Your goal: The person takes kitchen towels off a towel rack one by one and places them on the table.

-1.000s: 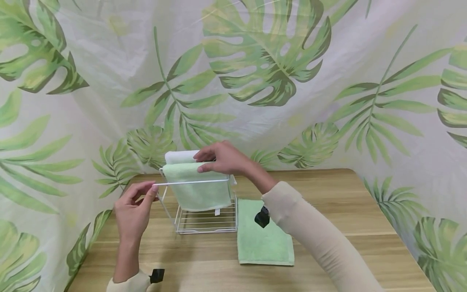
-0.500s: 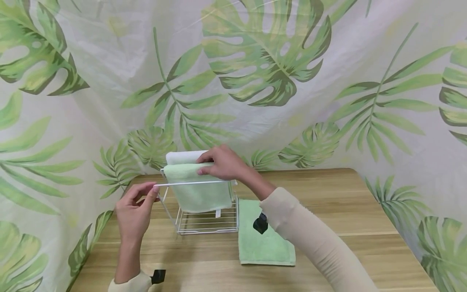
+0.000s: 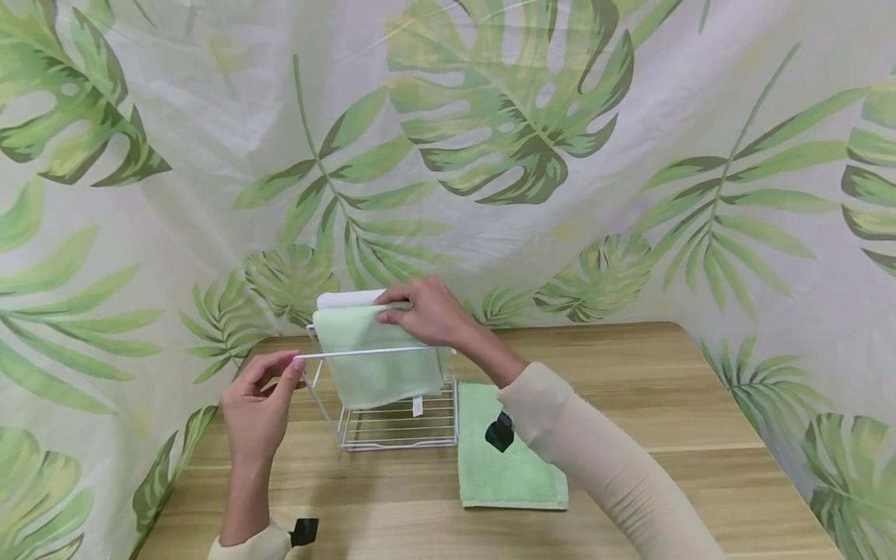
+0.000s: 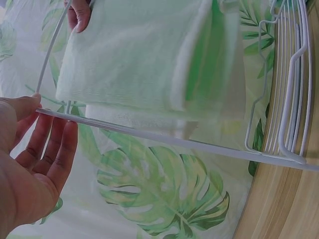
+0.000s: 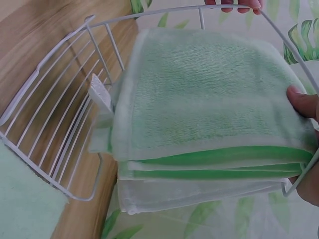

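A white wire rack stands on the table, with a light green towel draped over one of its upper bars. Behind it hangs a white towel. My right hand pinches the green towel's top edge between thumb and fingers; the thumb lies on its front in the right wrist view. My left hand pinches the front left corner of the rack's top bar. A small white tag sticks out below the green towel. The right hand's fingertips are partly hidden behind the cloth.
Another green towel lies flat on the wooden table, right of the rack and partly under the right forearm. A leaf-patterned cloth hangs behind the table.
The green towel's top edge has risen a little in my right hand, and its front lies flatter. My left hand stays on the rack's corner.
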The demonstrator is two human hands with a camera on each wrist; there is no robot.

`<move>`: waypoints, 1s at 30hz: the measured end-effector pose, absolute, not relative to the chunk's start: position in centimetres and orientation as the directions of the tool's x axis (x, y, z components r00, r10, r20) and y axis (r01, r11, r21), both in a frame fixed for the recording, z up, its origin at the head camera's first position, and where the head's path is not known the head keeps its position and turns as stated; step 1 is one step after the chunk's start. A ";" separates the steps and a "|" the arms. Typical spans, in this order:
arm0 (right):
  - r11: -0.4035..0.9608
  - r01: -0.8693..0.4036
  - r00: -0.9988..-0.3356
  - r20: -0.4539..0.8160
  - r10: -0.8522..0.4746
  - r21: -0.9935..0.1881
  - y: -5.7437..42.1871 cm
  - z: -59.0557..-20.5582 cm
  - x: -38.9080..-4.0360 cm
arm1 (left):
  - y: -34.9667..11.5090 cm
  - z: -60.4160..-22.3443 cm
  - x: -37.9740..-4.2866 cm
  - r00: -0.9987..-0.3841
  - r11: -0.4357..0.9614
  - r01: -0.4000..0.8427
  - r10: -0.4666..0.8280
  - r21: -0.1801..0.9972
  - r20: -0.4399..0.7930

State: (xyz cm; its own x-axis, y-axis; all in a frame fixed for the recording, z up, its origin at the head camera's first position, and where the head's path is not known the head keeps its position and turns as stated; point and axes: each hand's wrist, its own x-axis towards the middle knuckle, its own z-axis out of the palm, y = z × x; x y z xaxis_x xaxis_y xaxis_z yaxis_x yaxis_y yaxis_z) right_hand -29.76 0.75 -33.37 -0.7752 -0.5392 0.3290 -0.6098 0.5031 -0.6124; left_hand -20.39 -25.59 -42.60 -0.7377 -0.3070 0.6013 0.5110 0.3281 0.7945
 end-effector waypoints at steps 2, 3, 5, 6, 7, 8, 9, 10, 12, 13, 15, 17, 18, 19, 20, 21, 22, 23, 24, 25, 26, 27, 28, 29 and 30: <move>0.505 -0.602 -0.784 0.339 -0.520 -0.618 0.8 -33.1 -29.8 | -25.6 -42.6 -20.4 -0.736 0.330 0.511 -0.308 0.793 0.603; 0.506 -0.600 -0.788 0.346 -0.509 -0.620 0.8 -32.9 -29.8 | -25.6 -42.6 -20.4 -0.736 0.330 0.511 -0.309 0.794 0.602; 0.510 -0.598 -0.793 0.360 -0.492 -0.619 1.0 -32.4 -29.8 | -25.6 -42.6 -20.4 -0.737 0.329 0.512 -0.307 0.794 0.602; 0.508 -0.595 -0.795 0.367 -0.482 -0.623 1.0 -32.1 -29.8 | -25.6 -42.6 -20.4 -0.737 0.326 0.513 -0.307 0.794 0.602; 0.504 -0.595 -0.797 0.374 -0.475 -0.626 1.1 -31.7 -29.9 | -25.6 -42.6 -20.4 -0.737 0.324 0.514 -0.307 0.794 0.602; 0.497 -0.593 -0.798 0.379 -0.469 -0.633 1.2 -31.3 -29.9 | -25.6 -42.6 -20.4 -0.737 0.323 0.515 -0.307 0.794 0.603; 0.485 -0.595 -0.796 0.387 -0.465 -0.641 1.2 -30.9 -29.9 | -25.6 -42.6 -20.5 -0.736 0.321 0.518 -0.306 0.793 0.604; 0.477 -0.598 -0.794 0.394 -0.463 -0.645 1.3 -30.4 -29.9 | -25.6 -42.6 -20.5 -0.735 0.319 0.520 -0.305 0.792 0.606; 0.464 -0.608 -0.787 0.411 -0.460 -0.644 1.4 -29.5 -30.0 | -25.7 -42.6 -20.5 -0.733 0.316 0.526 -0.301 0.789 0.609; 0.463 -0.611 -0.785 0.416 -0.459 -0.642 1.5 -29.0 -30.0 | -25.7 -42.6 -20.6 -0.732 0.313 0.530 -0.299 0.788 0.612; 0.456 -0.617 -0.781 0.428 -0.454 -0.642 1.6 -28.1 -30.1 | -25.7 -42.6 -20.6 -0.732 0.307 0.536 -0.296 0.786 0.614; 0.452 -0.622 -0.778 0.440 -0.449 -0.639 1.7 -27.2 -30.2 | -25.6 -42.6 -20.6 -0.731 0.300 0.540 -0.295 0.786 0.615; 0.450 -0.626 -0.775 0.447 -0.447 -0.637 1.8 -26.7 -30.3 | -25.6 -42.7 -20.7 -0.732 0.296 0.541 -0.296 0.787 0.614; 0.448 -0.631 -0.772 0.454 -0.446 -0.633 1.8 -26.3 -30.3 | -25.6 -42.7 -20.6 -0.732 0.293 0.541 -0.297 0.788 0.613; 0.443 -0.639 -0.766 0.464 -0.446 -0.629 1.8 -25.9 -30.3 | -25.7 -42.7 -20.6 -0.733 0.291 0.541 -0.298 0.789 0.612; 0.441 -0.645 -0.761 0.472 -0.445 -0.624 1.8 -25.5 -30.4 | -25.7 -42.7 -20.7 -0.734 0.289 0.539 -0.300 0.791 0.610; 0.440 -0.653 -0.755 0.482 -0.446 -0.616 1.8 -25.1 -30.4 | -25.7 -42.7 -20.6 -0.735 0.289 0.537 -0.300 0.792 0.608; 0.439 -0.659 -0.750 0.489 -0.445 -0.611 1.8 -24.7 -30.4 | -25.7 -42.7 -20.6 -0.737 0.290 0.535 -0.301 0.794 0.606; 0.436 -0.661 -0.748 0.494 -0.443 -0.610 1.9 -24.4 -30.3 | -25.7 -42.7 -20.6 -0.738 0.290 0.533 -0.301 0.795 0.605; 0.434 -0.662 -0.748 0.496 -0.441 -0.611 1.9 -24.0 -30.3 | -25.6 -42.7 -20.6 -0.738 0.292 0.531 -0.301 0.795 0.604; 0.430 -0.663 -0.746 0.500 -0.439 -0.612 2.0 -23.6 -30.2 | -25.6 -42.7 -20.6 -0.739 0.294 0.528 -0.302 0.796 0.602; 0.428 -0.665 -0.745 0.503 -0.437 -0.613 2.0 -23.3 -30.1 | -25.6 -42.7 -20.6 -0.740 0.297 0.527 -0.301 0.797 0.601; 0.424 -0.668 -0.742 0.509 -0.436 -0.611 2.1 -22.9 -30.1 | -25.6 -42.7 -20.6 -0.740 0.298 0.526 -0.301 0.797 0.601; 0.422 -0.670 -0.740 0.513 -0.435 -0.610 2.1 -22.5 -30.0 | -25.7 -42.7 -20.6 -0.740 0.299 0.526 -0.301 0.796 0.601; 0.419 -0.676 -0.735 0.520 -0.435 -0.606 2.2 -22.2 -29.9 | -25.7 -42.7 -20.6 -0.740 0.300 0.526 -0.301 0.796 0.602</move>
State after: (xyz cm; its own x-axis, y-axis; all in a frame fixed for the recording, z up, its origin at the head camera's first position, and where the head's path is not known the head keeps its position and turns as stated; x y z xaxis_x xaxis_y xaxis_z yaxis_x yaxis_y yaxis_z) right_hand -29.90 2.22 -22.20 -0.7355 -0.4349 0.5196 -0.6760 0.4190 -0.6062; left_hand -20.63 -25.67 -42.65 -0.7396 -0.3008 0.6021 0.5262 0.2995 0.7959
